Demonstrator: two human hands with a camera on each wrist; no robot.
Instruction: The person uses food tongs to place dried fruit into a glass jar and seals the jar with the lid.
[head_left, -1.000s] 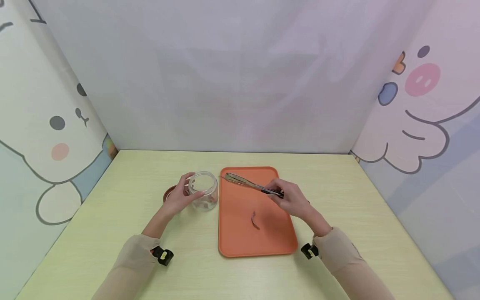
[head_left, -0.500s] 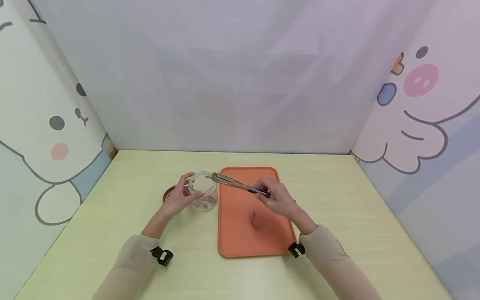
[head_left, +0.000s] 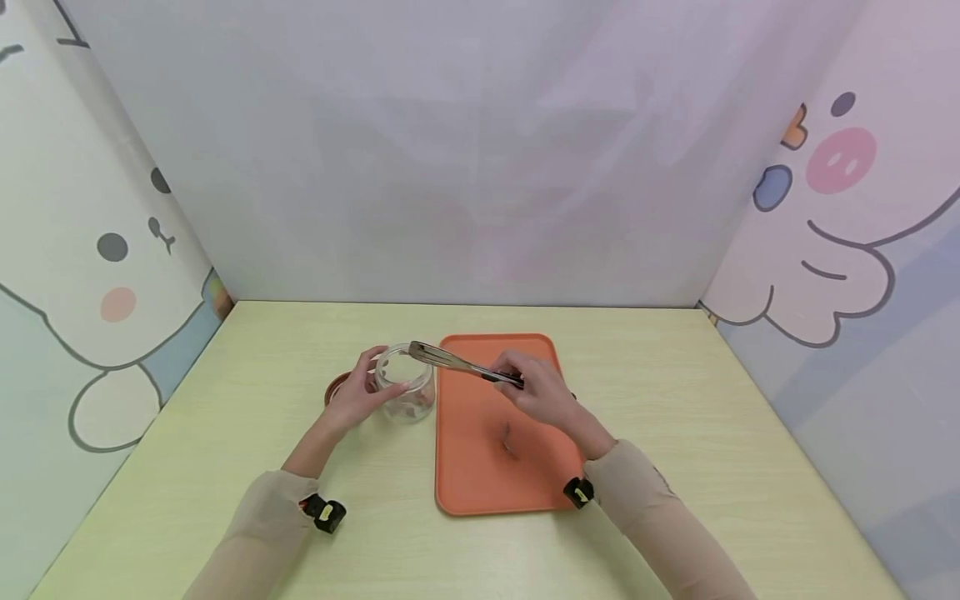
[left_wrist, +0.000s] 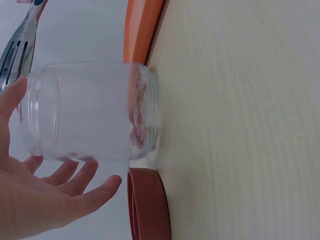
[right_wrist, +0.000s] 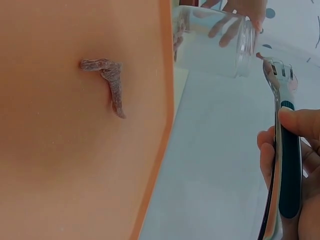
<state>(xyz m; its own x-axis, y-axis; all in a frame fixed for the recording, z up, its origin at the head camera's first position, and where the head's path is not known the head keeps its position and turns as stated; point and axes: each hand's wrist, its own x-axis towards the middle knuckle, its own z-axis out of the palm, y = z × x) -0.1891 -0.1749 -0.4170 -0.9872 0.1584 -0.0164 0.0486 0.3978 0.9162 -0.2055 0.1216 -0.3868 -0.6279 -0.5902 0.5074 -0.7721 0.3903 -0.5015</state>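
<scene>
My left hand (head_left: pixel 356 406) holds the upright clear glass jar (head_left: pixel 414 406) around its upper part, thumb on the near side. Several brownish-red dried strips (left_wrist: pixel 138 112) lie on the jar's bottom. My right hand (head_left: pixel 543 394) grips metal tongs (head_left: pixel 450 359) with dark handle grips. The slotted tong tips (right_wrist: pixel 281 70) are over the jar's open mouth, and a small reddish bit (right_wrist: pixel 259 55) shows at their end. One bent, dried, meat-like strip (right_wrist: pixel 114 85) lies on the orange tray (head_left: pixel 472 483).
A reddish-brown lid (left_wrist: pixel 152 205) lies on the pale wooden table (head_left: pixel 360 550), left of the jar and partly behind my left hand. The tray's raised left edge runs close beside the jar. A pale curtain (head_left: pixel 480 208) stands behind the table.
My right hand has carried the tongs leftward, from above the tray's far left corner to over the jar's mouth. My left hand and the jar have stayed in place.
</scene>
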